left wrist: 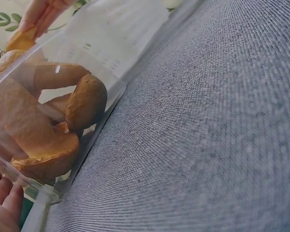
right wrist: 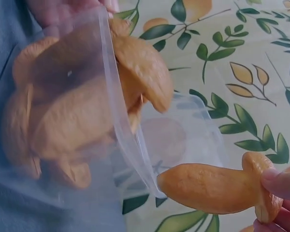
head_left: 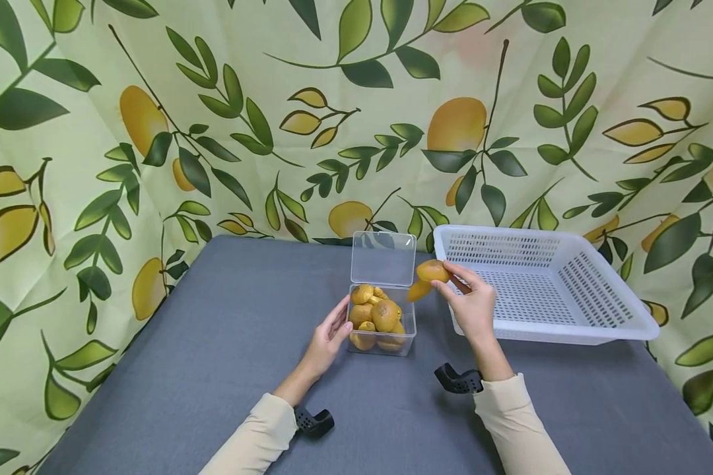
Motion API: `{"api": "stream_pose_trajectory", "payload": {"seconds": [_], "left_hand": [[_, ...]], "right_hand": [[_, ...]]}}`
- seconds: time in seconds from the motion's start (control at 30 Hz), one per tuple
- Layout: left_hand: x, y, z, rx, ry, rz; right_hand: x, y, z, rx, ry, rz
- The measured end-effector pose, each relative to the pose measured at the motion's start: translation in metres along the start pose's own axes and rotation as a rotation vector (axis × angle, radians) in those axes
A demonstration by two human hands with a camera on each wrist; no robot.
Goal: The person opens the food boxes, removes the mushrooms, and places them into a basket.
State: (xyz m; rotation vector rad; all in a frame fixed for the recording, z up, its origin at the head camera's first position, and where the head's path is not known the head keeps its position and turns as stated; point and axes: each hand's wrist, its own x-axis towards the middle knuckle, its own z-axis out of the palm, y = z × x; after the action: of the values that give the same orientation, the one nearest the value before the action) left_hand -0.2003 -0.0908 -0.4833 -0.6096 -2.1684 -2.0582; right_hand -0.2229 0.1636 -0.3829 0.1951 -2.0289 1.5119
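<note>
A clear plastic box [head_left: 383,346], its lid [head_left: 383,258] raised at the back, holds several brown-orange mushrooms [head_left: 385,315]. My left hand [head_left: 327,336] rests against the box's left side, thumb near the front corner and fingers extended along the wall. In the left wrist view its fingertips [left wrist: 7,195] are beside the wall. My right hand [head_left: 474,305] pinches a mushroom [right wrist: 208,188] by its cap between thumb and fingers. The stem points left, toward the box's right rim. In the head view this mushroom is above the table, just right of the box.
A white slotted plastic basket [head_left: 570,333] stands at the right, behind and beside my right hand. Dark grey cloth covers the table [head_left: 214,369]. A leaf-and-fruit patterned curtain [head_left: 309,66] hangs behind and at both sides.
</note>
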Motion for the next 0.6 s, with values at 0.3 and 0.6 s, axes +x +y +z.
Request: {"api": "stream_pose_trajectory", "payload": {"seconds": [0.3,0.6], "left_hand": [[-0.001,0.0,0.0,-0.003,-0.017,0.013],[0.0,0.001,-0.001,0.01,-0.014,0.009]], "right_hand": [[0.011,0.002,-0.024,-0.089,0.02,0.03],[0.02,0.004,-0.046,-0.064,0.08,0.023]]}}
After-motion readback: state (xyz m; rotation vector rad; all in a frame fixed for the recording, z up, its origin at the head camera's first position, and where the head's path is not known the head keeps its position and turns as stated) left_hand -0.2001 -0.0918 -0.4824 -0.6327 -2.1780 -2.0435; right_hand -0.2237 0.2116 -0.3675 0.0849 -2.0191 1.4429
